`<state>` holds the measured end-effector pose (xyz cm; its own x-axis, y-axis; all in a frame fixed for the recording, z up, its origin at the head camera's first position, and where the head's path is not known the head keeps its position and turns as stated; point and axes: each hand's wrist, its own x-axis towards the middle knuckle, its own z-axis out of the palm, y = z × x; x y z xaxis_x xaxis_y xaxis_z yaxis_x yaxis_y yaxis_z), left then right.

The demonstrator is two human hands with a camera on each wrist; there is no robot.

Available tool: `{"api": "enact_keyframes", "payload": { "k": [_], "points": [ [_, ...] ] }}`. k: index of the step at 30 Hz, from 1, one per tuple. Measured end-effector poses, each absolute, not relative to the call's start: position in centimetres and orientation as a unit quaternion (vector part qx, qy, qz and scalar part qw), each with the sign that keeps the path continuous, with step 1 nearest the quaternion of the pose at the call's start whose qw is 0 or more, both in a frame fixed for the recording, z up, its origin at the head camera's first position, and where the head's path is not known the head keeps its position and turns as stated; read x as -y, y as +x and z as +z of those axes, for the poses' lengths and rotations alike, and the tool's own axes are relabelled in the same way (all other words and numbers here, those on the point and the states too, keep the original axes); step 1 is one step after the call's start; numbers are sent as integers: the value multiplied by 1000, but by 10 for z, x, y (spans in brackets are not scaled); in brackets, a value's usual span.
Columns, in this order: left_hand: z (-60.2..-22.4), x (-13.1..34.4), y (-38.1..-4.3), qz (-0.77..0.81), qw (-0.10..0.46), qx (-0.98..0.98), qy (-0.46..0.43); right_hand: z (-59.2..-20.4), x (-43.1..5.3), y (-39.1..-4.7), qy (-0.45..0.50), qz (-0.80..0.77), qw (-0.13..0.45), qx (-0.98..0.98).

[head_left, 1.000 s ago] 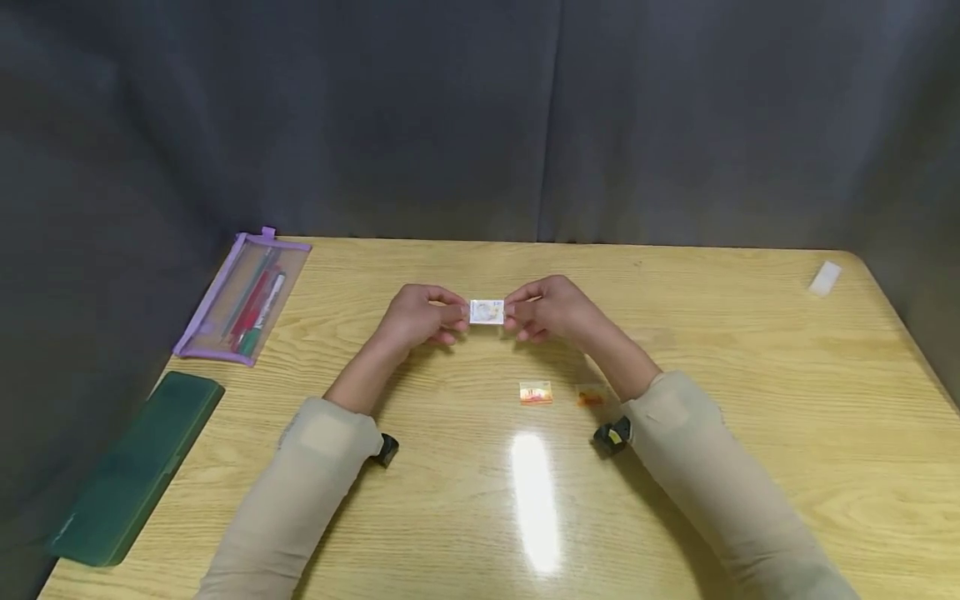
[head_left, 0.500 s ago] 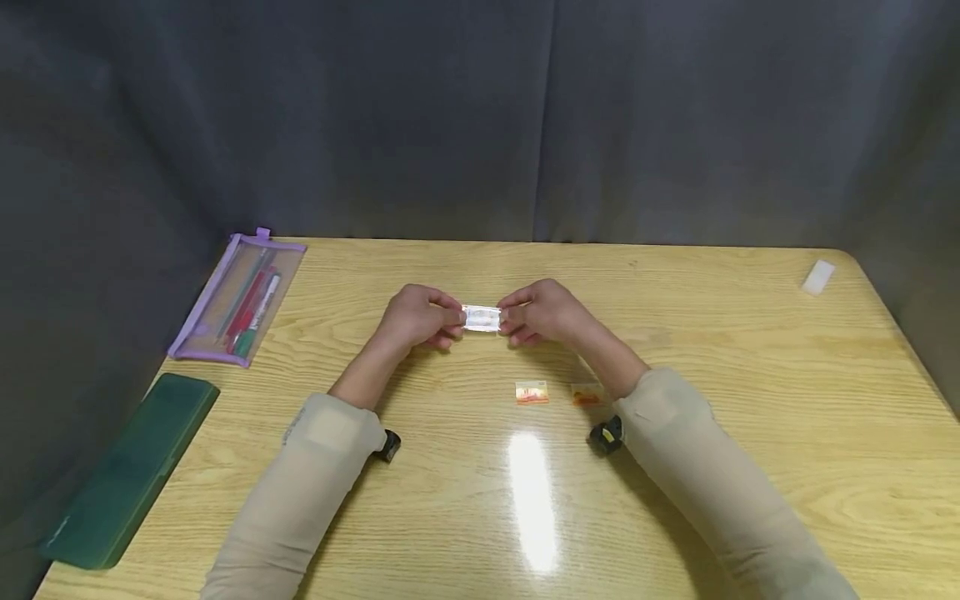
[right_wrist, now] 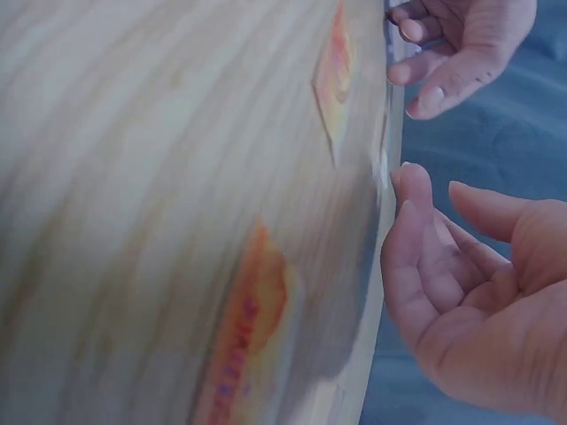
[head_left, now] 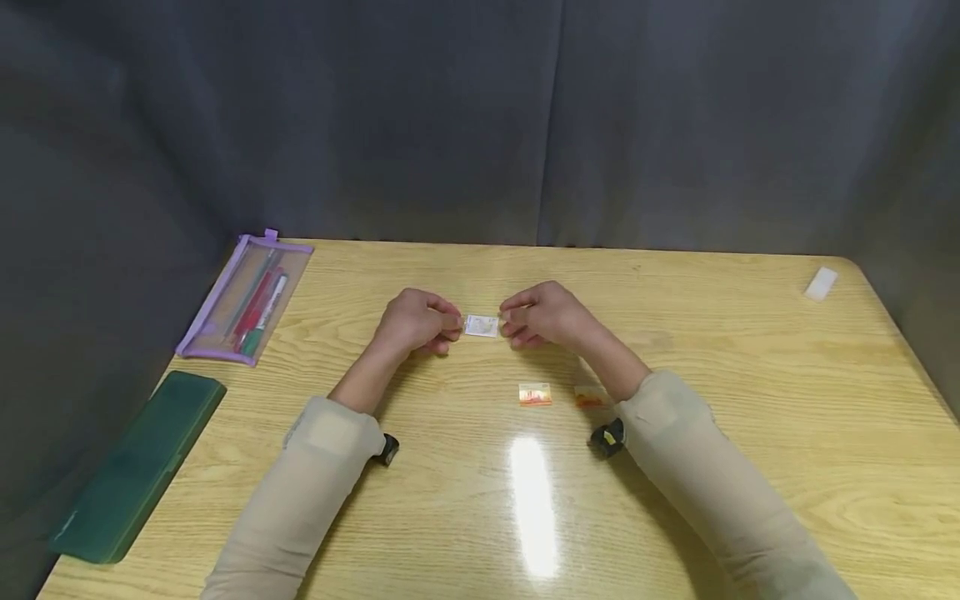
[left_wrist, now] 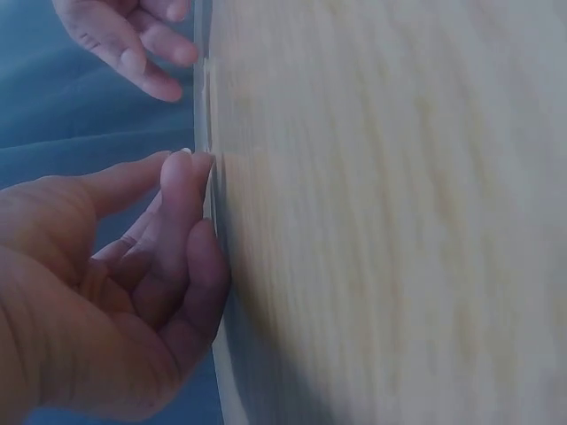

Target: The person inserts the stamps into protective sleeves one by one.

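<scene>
A small white printed card (head_left: 481, 326) lies flat on the wooden table between my two hands. At its left end are the fingertips of my left hand (head_left: 417, 323), loosely bent and just off the card. My right hand (head_left: 547, 316) is beside the other end, with thumb and forefinger apart in the right wrist view. Nearer to me lie two orange-and-yellow cards, the left one (head_left: 535, 395) in full view and the right one (head_left: 589, 397) close to my right forearm. Both orange cards show in the right wrist view, the nearer card (right_wrist: 248, 336) bearing blurred lettering.
A purple-edged mesh pouch (head_left: 243, 300) with pens inside lies at the back left. In front of it is a dark green case (head_left: 138, 471). A small white block (head_left: 821, 284) stands near the back right corner. Dark curtains (head_left: 420, 117) hang behind the table (head_left: 750, 350).
The white card, pinched between both hands a second ago, has come down flat onto the table. My fingers have let go and moved slightly apart from its ends.
</scene>
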<state>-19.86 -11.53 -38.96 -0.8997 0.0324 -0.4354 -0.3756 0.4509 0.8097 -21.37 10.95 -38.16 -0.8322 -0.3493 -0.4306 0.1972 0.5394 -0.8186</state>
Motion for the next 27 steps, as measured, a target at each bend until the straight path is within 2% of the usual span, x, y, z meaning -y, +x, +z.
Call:
{"api": "enact_keyframes", "payload": {
  "k": [5, 10, 14, 17, 27],
  "points": [
    [-387, 119, -196, 493, 181, -846, -93, -379, -123, -212, -62, -470, 269, -838],
    [-383, 122, -192, 491, 129, -858, -73, -374, -140, -204, -81, -480, 260, -834],
    [-379, 118, -186, 483, 62, -873, -4, -367, -156, -196, -108, -474, 246, -838],
    [-375, 110, -182, 441, 33, -895, 48, -361, -170, -190, -119, -469, 238, -842],
    [-367, 87, -182, 377, 92, -916, 99, -349, -205, -169, -150, -450, 193, -859]
  ]
}}
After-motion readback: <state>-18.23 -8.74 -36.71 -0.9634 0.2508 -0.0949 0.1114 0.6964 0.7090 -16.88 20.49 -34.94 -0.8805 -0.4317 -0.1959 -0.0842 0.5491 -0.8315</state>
